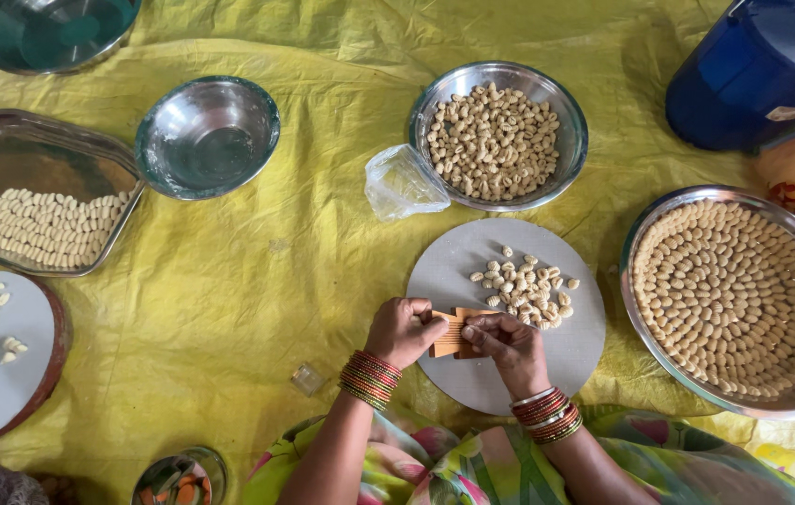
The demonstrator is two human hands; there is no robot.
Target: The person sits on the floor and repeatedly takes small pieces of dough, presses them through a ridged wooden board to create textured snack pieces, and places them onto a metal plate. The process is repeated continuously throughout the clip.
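Left hand [404, 329] and right hand [508, 344], both closed, grip the small ridged wooden board [455, 335] by its edges; stiff, light, while the dough pieces [526, 285] nearby appear soft, easily squashed.

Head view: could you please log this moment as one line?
left hand: holds ridged wooden board | right hand: presses on board | round grey board: shaped dough pieces

- The left hand [403, 330] and right hand [508, 344] are covering most of the ridged wooden board [452, 334].
- The picture's edges are cutting off the blue bucket [762, 70], rectangular tray [5, 150] and teal-tinted bowl [53, 32].
- Whatever is lying under the fingers is staying hidden.
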